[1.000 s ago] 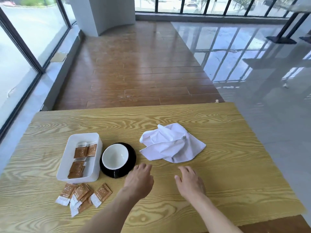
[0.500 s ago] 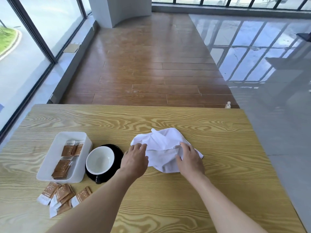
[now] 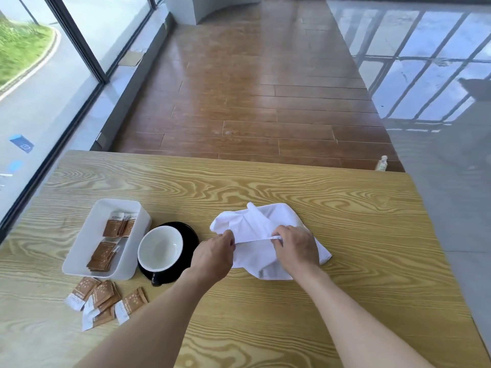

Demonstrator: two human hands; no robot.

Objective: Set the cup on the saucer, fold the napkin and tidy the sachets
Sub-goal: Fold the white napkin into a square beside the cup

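Observation:
A crumpled white napkin [image 3: 255, 221] lies in the middle of the wooden table [image 3: 345, 208]. My left hand [image 3: 212, 256] and my right hand [image 3: 297, 248] each pinch its near hem, which is stretched taut between them. Left of the napkin, a black cup with a white inside [image 3: 160, 248] stands on a black saucer [image 3: 190, 235]. A white tray [image 3: 87, 240] further left holds several brown sachets [image 3: 117, 227]. More loose sachets [image 3: 103, 301] lie on the table in front of the tray.
The table's far edge borders a wooden floor [image 3: 252, 102]. A glass wall [image 3: 53, 75] runs along the left. A small bottle [image 3: 381, 163] stands on the floor past the table's far right corner.
Both hands moved forward from the bare table onto the napkin and pinched its near edge, pulling it tight between them. The view tilted down and shifted.

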